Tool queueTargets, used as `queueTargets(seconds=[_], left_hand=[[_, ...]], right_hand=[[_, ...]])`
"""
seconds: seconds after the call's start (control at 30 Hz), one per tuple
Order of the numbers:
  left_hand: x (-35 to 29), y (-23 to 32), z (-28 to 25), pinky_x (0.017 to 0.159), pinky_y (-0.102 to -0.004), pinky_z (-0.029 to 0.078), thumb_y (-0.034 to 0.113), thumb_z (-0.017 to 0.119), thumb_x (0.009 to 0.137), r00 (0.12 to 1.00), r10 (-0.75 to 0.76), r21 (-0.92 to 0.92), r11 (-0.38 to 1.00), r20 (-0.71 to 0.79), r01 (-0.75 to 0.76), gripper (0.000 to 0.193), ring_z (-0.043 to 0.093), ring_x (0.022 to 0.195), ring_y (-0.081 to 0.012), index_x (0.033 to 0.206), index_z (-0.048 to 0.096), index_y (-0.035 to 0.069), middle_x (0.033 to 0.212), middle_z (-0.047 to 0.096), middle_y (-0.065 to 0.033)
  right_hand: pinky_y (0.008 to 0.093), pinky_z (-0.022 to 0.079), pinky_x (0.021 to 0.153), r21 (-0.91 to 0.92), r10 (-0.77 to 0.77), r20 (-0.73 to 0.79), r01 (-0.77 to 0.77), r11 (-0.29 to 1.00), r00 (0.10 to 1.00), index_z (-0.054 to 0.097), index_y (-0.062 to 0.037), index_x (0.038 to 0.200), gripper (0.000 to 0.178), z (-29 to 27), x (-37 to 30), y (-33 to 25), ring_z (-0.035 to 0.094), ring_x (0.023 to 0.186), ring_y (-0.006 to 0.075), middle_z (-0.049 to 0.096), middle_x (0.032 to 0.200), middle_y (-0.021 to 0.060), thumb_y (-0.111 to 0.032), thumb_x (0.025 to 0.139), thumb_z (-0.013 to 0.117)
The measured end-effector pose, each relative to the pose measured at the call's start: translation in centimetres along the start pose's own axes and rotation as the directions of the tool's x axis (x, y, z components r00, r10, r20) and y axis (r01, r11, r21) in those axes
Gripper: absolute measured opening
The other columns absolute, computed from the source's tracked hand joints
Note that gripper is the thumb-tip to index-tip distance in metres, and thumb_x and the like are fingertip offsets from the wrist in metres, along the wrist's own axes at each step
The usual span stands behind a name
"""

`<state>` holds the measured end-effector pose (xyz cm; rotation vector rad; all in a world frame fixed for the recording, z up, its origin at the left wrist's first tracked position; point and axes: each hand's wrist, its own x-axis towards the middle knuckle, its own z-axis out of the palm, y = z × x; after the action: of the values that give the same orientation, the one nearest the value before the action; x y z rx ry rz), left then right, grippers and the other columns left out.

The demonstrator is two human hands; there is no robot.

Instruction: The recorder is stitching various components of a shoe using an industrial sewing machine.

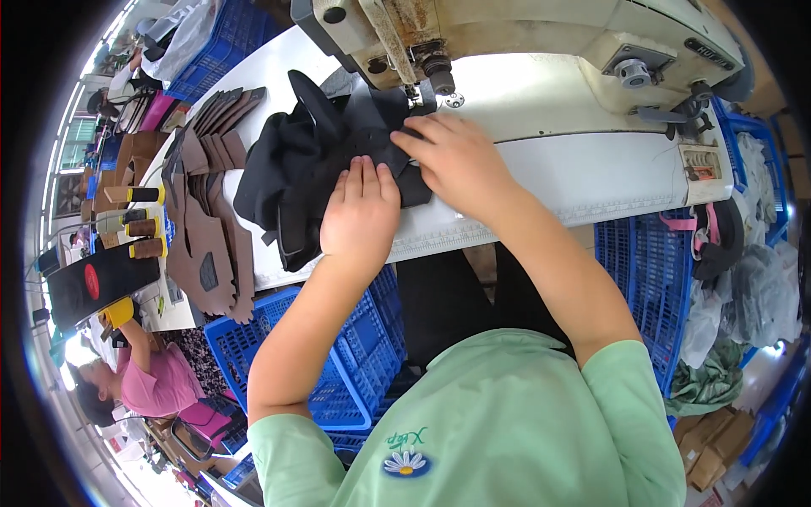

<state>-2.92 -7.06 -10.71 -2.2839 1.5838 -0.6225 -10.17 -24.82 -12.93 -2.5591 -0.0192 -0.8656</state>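
A bulky black fabric piece (283,165) with folds and a raised loop lies bunched on the white sewing table (541,182). My left hand (363,211) rests flat on its near part, fingers stretched forward. Farther right, my right hand (460,165) has its fingers extended over the fabric's right edge, close to the needle area (412,95) of the sewing machine (524,34). The fabric's far edge reaches up to the presser foot. Whether the needle is in the cloth I cannot tell.
Stacked brown cut pieces (203,245) lie at the left, beside thread spools (148,226). Blue crates (346,372) stand below the table's front edge, with another blue crate (646,279) at the right. A co-worker in pink (160,380) sits at the lower left.
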Motion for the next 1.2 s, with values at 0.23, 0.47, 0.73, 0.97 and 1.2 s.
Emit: queueTargets(seconds=[0.23, 0.47, 0.73, 0.97, 1.2], left_hand=[[-0.8, -0.5, 0.6, 0.104, -0.0427, 0.047, 0.010, 0.062, 0.076, 0.999, -0.024, -0.225, 0.974, -0.028, 0.017, 0.047, 0.058, 0.123, -0.0335, 0.120, 0.062, -0.004, 0.127, 0.063, -0.0212], [-0.9, -1.1, 0.9, 0.102, -0.0434, 0.049, 0.007, 0.063, 0.072, 0.998, 0.020, -0.277, 0.960, -0.054, -0.034, 0.048, 0.058, 0.123, -0.0330, 0.119, 0.064, -0.005, 0.128, 0.063, -0.0202], [-0.7, -1.5, 0.8, 0.099, -0.0422, 0.051, 0.009, 0.060, 0.075, 0.996, 0.070, -0.261, 0.962, -0.049, -0.081, 0.045, 0.061, 0.119, -0.0331, 0.117, 0.064, -0.005, 0.125, 0.065, -0.0207], [-0.3, -0.5, 0.1, 0.098, -0.0412, 0.052, 0.010, 0.059, 0.077, 0.997, 0.071, -0.194, 0.978, -0.016, -0.073, 0.043, 0.061, 0.119, -0.0343, 0.117, 0.064, -0.006, 0.124, 0.065, -0.0225], [0.5, 1.3, -1.1, 0.097, -0.0415, 0.052, 0.011, 0.059, 0.078, 0.999, 0.036, -0.155, 0.987, 0.006, -0.035, 0.041, 0.063, 0.117, -0.0355, 0.114, 0.063, -0.007, 0.121, 0.065, -0.0244]], right_hand=[[0.0416, 0.048, 0.095, -0.082, 0.050, 0.089, -0.043, 0.996, 0.995, 0.073, -0.0087, 0.107, 0.030, 2.6, -0.7, 0.3, 0.060, 0.116, 0.0270, 0.068, 0.115, 0.0097, -0.012, 0.078, 0.068], [0.0419, 0.047, 0.100, 0.012, 0.108, 0.035, -0.108, 0.994, 0.994, 0.072, -0.0084, 0.111, 0.031, 2.7, -1.4, 0.0, 0.058, 0.123, 0.0291, 0.066, 0.124, 0.0108, -0.008, 0.080, 0.067], [0.0426, 0.047, 0.101, 0.162, 0.203, 0.012, -0.202, 0.966, 0.979, 0.073, -0.0058, 0.106, 0.028, 2.7, -1.4, 0.4, 0.059, 0.121, 0.0300, 0.068, 0.121, 0.0110, -0.004, 0.079, 0.065], [0.0430, 0.047, 0.102, 0.089, 0.167, -0.003, -0.166, 0.982, 0.986, 0.074, -0.0051, 0.102, 0.025, 2.4, -1.3, 0.3, 0.060, 0.119, 0.0307, 0.068, 0.118, 0.0114, -0.006, 0.078, 0.066], [0.0415, 0.049, 0.100, 0.149, 0.133, 0.026, -0.135, 0.980, 0.991, 0.074, -0.0050, 0.098, 0.024, 1.4, -1.0, 1.3, 0.061, 0.117, 0.0306, 0.069, 0.115, 0.0117, -0.004, 0.075, 0.066]])
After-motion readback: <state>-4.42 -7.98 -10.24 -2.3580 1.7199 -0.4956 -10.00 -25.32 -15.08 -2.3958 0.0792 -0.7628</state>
